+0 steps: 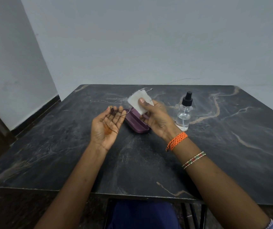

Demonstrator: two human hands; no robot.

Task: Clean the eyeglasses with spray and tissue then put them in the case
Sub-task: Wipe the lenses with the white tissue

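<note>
Thin wire-rimmed eyeglasses [122, 105] are held up above the table between both hands. My left hand [106, 124] is palm up, and its fingertips pinch the left end of the frame. With thumb on top, my right hand [157, 116] pinches a folded white tissue [138, 102] over the right lens; one temple tip sticks out behind the tissue. An open purple case [135, 121] lies on the table just below and behind the hands. To the right of my right hand stands a clear spray bottle [184, 113] with a black pump top.
The dark marble-patterned table [149, 162] reaches to a pale wall at the back. Its front edge is near my lap. The floor drops away along the table's left side.
</note>
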